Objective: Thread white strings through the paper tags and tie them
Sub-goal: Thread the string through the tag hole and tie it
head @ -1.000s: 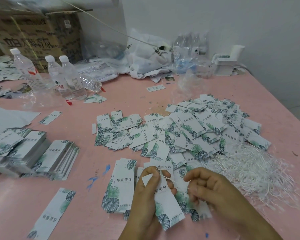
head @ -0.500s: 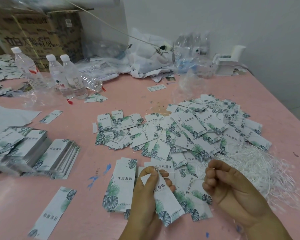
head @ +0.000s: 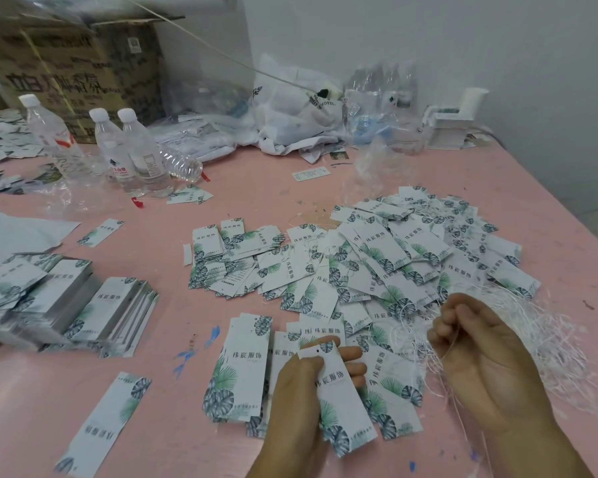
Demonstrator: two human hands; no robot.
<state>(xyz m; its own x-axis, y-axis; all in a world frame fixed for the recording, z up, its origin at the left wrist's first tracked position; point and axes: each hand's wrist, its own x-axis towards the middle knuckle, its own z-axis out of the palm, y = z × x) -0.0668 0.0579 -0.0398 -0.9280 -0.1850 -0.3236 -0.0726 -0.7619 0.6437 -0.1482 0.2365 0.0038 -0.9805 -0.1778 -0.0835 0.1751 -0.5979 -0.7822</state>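
Observation:
My left hand (head: 299, 391) grips a white paper tag (head: 339, 395) with a green leaf print, thumb on its face and fingers behind; the small hole near its top shows. My right hand (head: 477, 350) is to the right of it, fingers curled, pinching a thin white string (head: 454, 343) that trails down past the palm. A tangled heap of white strings (head: 546, 326) lies just right of that hand. A wide pile of tags (head: 387, 257) with strings on them spreads across the middle of the pink table (head: 263, 188).
Stacks of tags (head: 111, 305) sit at the left, one small stack (head: 239, 370) beside my left hand, and a loose tag (head: 104, 426) near the front. Water bottles (head: 128, 150), a cardboard box (head: 73, 63) and plastic bags (head: 290, 112) line the back.
My right hand has drawn away to the right, pulling the string out from the tag toward the string heap. My left hand has kept hold of the tag.

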